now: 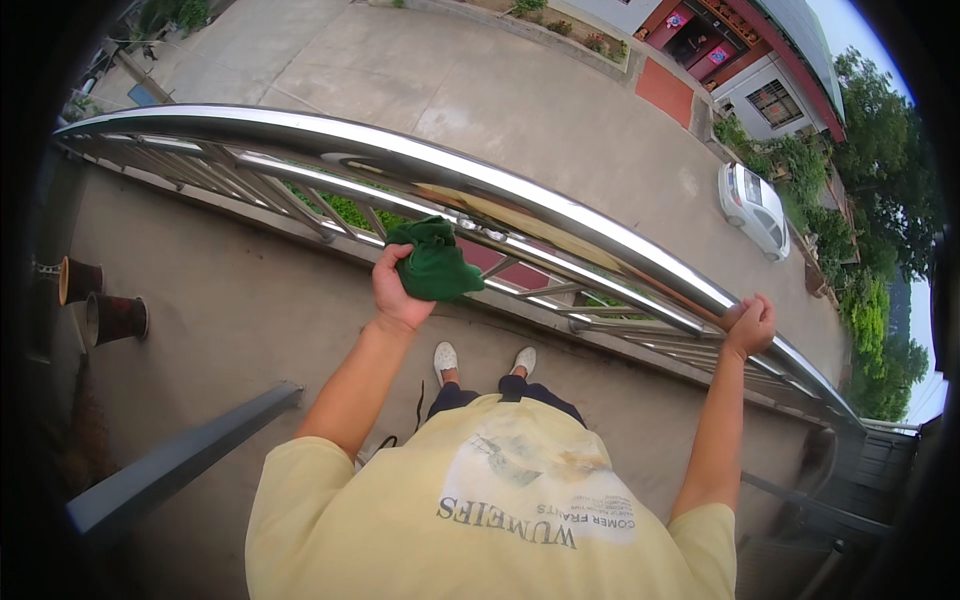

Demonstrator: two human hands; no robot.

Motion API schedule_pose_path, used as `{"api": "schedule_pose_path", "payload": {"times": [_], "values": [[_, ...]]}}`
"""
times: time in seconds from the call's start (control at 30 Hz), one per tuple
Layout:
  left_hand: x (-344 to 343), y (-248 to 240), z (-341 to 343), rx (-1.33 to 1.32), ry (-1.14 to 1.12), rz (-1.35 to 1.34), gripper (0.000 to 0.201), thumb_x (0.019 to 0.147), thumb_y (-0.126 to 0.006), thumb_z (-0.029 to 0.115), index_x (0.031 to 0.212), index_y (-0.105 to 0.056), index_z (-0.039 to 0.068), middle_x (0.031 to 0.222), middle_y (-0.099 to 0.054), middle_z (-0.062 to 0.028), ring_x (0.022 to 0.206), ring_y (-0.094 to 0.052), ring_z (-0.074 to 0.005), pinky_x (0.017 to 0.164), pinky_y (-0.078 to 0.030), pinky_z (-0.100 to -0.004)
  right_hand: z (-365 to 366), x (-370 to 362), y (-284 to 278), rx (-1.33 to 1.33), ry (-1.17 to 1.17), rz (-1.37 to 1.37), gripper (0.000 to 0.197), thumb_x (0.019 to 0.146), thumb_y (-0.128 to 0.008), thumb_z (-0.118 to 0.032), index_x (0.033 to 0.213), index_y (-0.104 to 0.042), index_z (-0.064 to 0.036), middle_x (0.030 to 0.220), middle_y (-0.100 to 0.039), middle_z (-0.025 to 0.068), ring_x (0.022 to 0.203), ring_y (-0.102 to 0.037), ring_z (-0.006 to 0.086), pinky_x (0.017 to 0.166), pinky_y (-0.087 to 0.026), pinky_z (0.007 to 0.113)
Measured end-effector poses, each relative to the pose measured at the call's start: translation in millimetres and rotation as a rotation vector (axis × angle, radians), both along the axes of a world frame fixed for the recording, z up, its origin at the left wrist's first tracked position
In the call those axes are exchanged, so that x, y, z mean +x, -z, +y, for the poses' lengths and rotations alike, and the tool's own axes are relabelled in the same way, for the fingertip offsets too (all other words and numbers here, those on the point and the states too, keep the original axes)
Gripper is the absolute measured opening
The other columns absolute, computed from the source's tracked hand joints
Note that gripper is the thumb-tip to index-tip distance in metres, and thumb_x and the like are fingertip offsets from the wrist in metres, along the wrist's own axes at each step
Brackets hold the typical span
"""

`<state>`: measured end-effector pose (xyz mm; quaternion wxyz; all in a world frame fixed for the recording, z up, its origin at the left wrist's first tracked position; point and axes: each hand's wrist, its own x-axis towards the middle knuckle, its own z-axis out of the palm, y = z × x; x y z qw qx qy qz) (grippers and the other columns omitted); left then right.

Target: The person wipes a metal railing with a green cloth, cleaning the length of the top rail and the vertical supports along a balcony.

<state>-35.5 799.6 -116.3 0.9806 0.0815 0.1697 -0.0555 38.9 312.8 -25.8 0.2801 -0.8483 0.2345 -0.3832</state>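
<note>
A crumpled green cloth (440, 265) is bunched up in my left hand (400, 285), the thumb and fingers closed round its left side. The cloth is in front of the upright bars of a metal railing, just below its shiny handrail (560, 207); whether it touches the bars I cannot tell. Farther right, my right hand (750, 325) is curled closed at the handrail and appears to grip it. The railing bends in an arc across the view between the two hands.
Two flowerpots (118, 318) stand on the floor at the left. A grey metal beam (190, 450) slants in at lower left. Past the railing lies a concrete yard (450, 70) with a white car (755, 210), plants and a house. My white shoes (446, 362) are near the railing's base.
</note>
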Motion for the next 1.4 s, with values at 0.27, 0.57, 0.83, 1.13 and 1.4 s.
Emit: {"api": "schedule_pose_path", "payload": {"times": [0.27, 0.57, 0.83, 1.13, 1.4], "values": [[36, 24, 52, 1.111, 0.089, -0.114, 0.019, 0.083, -0.058, 0.005, 0.101, -0.058, 0.003, 0.097, -0.061, -0.0036, 0.091, -0.059, -0.0168, 0.081, -0.047, -0.0307, 7, 2, -2, -0.095, 0.020, -0.020, 0.017, 0.078, -0.054, -0.014, 0.083, -0.070, -0.0092, 0.068, -0.068, 0.0044, 0.062, -0.063, 0.0156, 0.062, -0.050, 0.028], [77, 55, 36, 2.623, 0.272, -0.297, 0.033, 0.064, -0.077, 0.024, 0.082, -0.062, -0.001, 0.081, -0.061, -0.0205, 0.083, -0.059, -0.0394, 0.075, -0.048, -0.0463, -16, 8, 20, -0.079, 0.024, -0.123, 0.014, 0.074, -0.057, -0.015, 0.077, -0.070, -0.0112, 0.063, -0.066, 0.0043, 0.061, -0.062, 0.0213, 0.062, -0.049, 0.032], [94, 63, 38, 2.714, 0.428, -0.399, 0.044, 0.063, -0.076, 0.025, 0.096, -0.064, -0.003, 0.091, -0.062, -0.0233, 0.089, -0.059, -0.0403, 0.082, -0.048, -0.0456, 3, 8, -1, -0.255, 0.065, -0.143, 0.010, 0.075, -0.058, -0.016, 0.071, -0.067, -0.0144, 0.064, -0.060, 0.0050, 0.069, -0.058, 0.0268, 0.075, -0.045, 0.039], [117, 45, 36, 2.703, 0.984, -0.459, 0.058, 0.073, -0.066, 0.036, 0.126, -0.053, 0.016, 0.126, -0.055, -0.0129, 0.119, -0.050, -0.0311, 0.100, -0.040, -0.0425, 8, 5, -4, -0.284, 0.017, -0.202, 0.007, 0.075, -0.059, -0.011, 0.072, -0.065, -0.0138, 0.060, -0.057, 0.0022, 0.064, -0.056, 0.0239, 0.073, -0.043, 0.038], [122, 46, 35, 2.471, 1.110, -0.780, 0.052, 0.078, -0.062, 0.041, 0.122, -0.056, 0.014, 0.125, -0.056, -0.0146, 0.118, -0.051, -0.0309, 0.100, -0.041, -0.0401, 8, 0, -7, -0.299, 0.024, -0.173, 0.007, 0.075, -0.059, -0.009, 0.076, -0.065, -0.0125, 0.062, -0.058, 0.0027, 0.066, -0.057, 0.0234, 0.084, -0.044, 0.038]]}}
